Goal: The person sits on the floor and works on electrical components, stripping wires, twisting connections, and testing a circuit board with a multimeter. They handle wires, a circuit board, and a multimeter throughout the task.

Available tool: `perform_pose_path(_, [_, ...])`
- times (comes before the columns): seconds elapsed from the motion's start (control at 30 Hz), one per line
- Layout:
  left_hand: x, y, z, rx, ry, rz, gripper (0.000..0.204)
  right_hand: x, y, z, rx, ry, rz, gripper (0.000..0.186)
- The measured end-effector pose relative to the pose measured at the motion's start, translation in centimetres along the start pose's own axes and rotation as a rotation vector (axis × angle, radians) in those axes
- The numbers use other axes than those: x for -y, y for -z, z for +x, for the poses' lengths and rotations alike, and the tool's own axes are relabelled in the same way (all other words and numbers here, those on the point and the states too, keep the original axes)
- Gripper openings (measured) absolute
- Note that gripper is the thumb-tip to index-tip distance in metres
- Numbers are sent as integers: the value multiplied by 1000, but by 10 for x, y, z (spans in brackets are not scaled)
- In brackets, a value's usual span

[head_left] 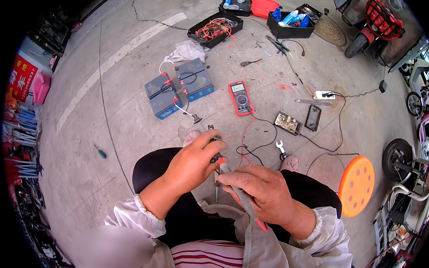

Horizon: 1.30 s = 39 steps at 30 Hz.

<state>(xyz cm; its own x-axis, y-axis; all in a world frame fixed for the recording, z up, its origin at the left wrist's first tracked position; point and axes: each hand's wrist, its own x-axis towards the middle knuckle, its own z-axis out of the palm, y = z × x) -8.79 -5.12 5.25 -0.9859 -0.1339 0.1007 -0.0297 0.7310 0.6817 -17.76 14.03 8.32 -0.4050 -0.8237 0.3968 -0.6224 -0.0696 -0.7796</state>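
Note:
Both of my hands meet in front of my knees. My left hand (pixel 190 159) is closed, its fingers around a small dark part (pixel 215 158) that they mostly hide. My right hand (pixel 269 191) grips a grey pen-shaped tool with red ends (pixel 243 197), slanting from the left fingertips down to the right. Below the hands a thin metal shaft (pixel 216 194) points downward; what it belongs to is hidden. Just beyond, on the ground, lies a red multimeter (pixel 240 98) with red and black leads. An opened black case with a circuit board (pixel 287 123) sits right of it.
Blue-grey batteries (pixel 193 80) stand ahead left. A tray of wires (pixel 215 29) and a toolbox (pixel 291 29) are at the back. A wrench (pixel 281 147) lies by my right foot, a white power strip (pixel 325 95) farther off, an orange stool (pixel 357 186) at right.

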Motion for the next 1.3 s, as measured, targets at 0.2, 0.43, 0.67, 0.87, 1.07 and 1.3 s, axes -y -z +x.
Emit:
perform_pose_path(0.2, [7, 1, 1, -71, -15, -142, 32, -5, -2, -1, 14, 32, 59, 39])
perform_pose_path(0.43, [3, 3, 4, -113, -26, -183, 27, 4, 7, -1, 16, -252, 196, 48])
perform_pose_path(0.67, [-1, 7, 1, 20, -41, -173, 31, -18, 2, 1, -62, -444, 257, 34])
perform_pose_path(0.87, [-1, 7, 1, 63, -101, -192, 32, -18, -6, 6, -99, -506, 359, 29])
perform_pose_path(1.07, [-2, 8, 0, 62, -117, -194, 31, -20, -13, 6, -182, -470, 368, 24])
perform_pose_path(1.3, [-2, 9, 0, 81, -133, -189, 32, -22, -10, 6, -170, -446, 329, 18])
